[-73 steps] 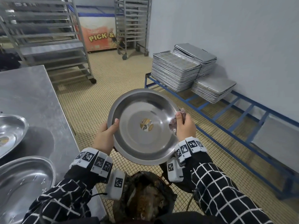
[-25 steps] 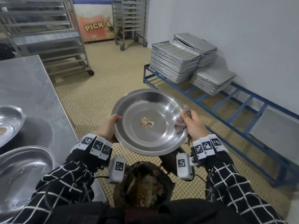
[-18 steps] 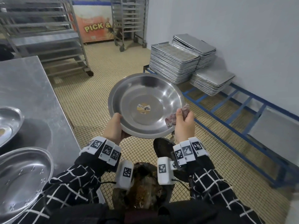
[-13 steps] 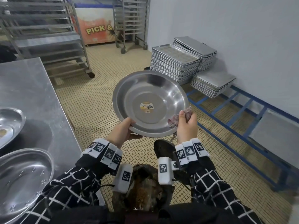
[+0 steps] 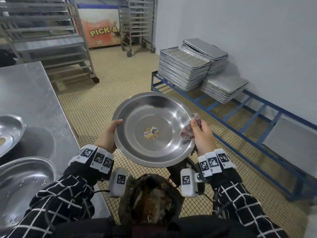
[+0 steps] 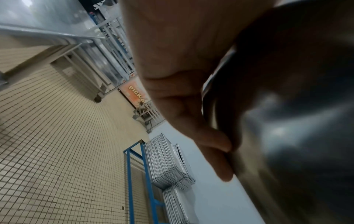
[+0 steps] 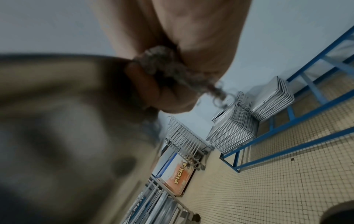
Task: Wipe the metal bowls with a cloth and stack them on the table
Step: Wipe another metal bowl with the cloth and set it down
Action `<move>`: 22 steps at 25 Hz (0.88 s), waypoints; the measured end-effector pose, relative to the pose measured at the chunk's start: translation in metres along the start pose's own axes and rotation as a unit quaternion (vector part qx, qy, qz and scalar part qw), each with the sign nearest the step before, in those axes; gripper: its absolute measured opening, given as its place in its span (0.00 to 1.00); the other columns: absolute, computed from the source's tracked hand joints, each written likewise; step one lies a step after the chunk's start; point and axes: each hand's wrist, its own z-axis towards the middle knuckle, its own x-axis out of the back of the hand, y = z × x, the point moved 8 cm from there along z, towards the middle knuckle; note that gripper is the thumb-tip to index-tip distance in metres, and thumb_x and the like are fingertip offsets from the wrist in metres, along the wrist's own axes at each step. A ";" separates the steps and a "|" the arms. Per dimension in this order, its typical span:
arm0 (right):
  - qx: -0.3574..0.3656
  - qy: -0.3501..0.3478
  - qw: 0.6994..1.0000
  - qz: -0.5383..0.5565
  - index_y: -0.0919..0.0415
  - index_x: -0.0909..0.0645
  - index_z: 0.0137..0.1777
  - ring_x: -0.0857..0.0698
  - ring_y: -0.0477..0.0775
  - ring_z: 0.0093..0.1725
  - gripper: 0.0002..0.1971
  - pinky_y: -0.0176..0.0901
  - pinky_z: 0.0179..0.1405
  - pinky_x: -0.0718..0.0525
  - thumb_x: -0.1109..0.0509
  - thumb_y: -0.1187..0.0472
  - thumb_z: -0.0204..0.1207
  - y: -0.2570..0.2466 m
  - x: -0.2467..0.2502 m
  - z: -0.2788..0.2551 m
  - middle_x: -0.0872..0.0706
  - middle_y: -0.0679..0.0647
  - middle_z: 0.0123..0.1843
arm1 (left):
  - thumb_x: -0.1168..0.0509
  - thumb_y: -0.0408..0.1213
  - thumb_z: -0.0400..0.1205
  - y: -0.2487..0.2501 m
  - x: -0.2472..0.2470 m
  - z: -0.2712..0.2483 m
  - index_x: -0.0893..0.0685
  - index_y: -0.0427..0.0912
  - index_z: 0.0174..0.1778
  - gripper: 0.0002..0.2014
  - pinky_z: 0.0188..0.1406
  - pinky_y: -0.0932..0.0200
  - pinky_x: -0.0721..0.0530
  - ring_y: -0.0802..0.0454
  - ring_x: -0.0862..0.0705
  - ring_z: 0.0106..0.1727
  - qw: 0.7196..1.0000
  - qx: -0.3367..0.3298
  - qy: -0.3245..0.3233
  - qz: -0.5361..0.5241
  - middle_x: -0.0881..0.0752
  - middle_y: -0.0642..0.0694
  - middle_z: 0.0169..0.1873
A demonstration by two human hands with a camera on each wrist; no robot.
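Observation:
A wide shallow metal bowl point(image 5: 147, 117) with a small label point(image 5: 151, 132) at its centre is held in the air in front of me, tilted toward me. My left hand point(image 5: 109, 134) grips its left rim, thumb on the inside; the left wrist view shows the fingers point(image 6: 210, 141) under the bowl's blurred underside point(image 6: 298, 121). My right hand point(image 5: 200, 134) pinches a crumpled greyish-pink cloth point(image 5: 187, 130) over the right rim; the cloth point(image 7: 168, 68) also shows in the right wrist view beside the bowl point(image 7: 57, 121).
A steel table point(image 5: 30, 97) at the left carries two more metal bowls point(image 5: 10, 129) point(image 5: 22, 182). A blue floor rack point(image 5: 240, 114) along the right wall holds stacks of baking trays point(image 5: 183, 71). Wheeled tray racks point(image 5: 51, 36) stand behind. A dark round bin point(image 5: 151, 198) sits below the bowl.
The bowl dropped back lower and tilted flatter toward me. My left hand slid from the bottom rim to the left rim. The cloth moved up along the right rim.

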 end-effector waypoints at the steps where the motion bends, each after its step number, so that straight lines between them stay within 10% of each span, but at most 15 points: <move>1: -0.001 0.024 1.000 0.009 0.50 0.23 0.57 0.14 0.51 0.52 0.13 0.46 0.46 0.14 0.41 0.43 0.81 -0.002 -0.002 -0.004 0.15 0.50 0.52 | 0.43 0.42 0.86 0.002 -0.001 0.000 0.18 0.38 0.45 0.13 0.43 0.53 0.18 0.48 0.16 0.31 1.000 -0.013 0.017 0.007 0.13 0.48 0.27; 10: 0.000 0.113 0.989 0.094 0.57 0.32 0.61 0.21 0.36 0.39 0.12 0.23 0.23 0.23 0.38 0.53 0.83 -0.011 -0.037 -0.018 0.22 0.42 0.46 | 0.45 0.40 0.87 -0.013 -0.041 -0.012 0.20 0.35 0.56 0.13 0.47 0.56 0.15 0.46 0.12 0.49 0.998 -0.034 -0.038 0.040 0.11 0.41 0.46; 16: 0.012 0.061 0.997 0.036 0.54 0.25 0.60 0.15 0.52 0.54 0.12 0.51 0.54 0.14 0.36 0.50 0.81 -0.018 -0.014 0.002 0.16 0.50 0.55 | 0.44 0.52 0.83 0.018 -0.021 -0.010 0.22 0.39 0.70 0.25 0.56 0.42 0.15 0.39 0.14 0.55 0.987 -0.095 -0.121 -0.047 0.14 0.36 0.56; 22: 0.021 -0.007 1.000 0.000 0.51 0.23 0.60 0.14 0.49 0.55 0.12 0.54 0.61 0.17 0.38 0.47 0.81 -0.023 -0.007 0.005 0.14 0.49 0.54 | 0.48 0.52 0.87 0.019 -0.001 -0.010 0.15 0.38 0.54 0.22 0.46 0.50 0.14 0.44 0.12 0.38 0.998 -0.045 -0.044 0.003 0.11 0.41 0.40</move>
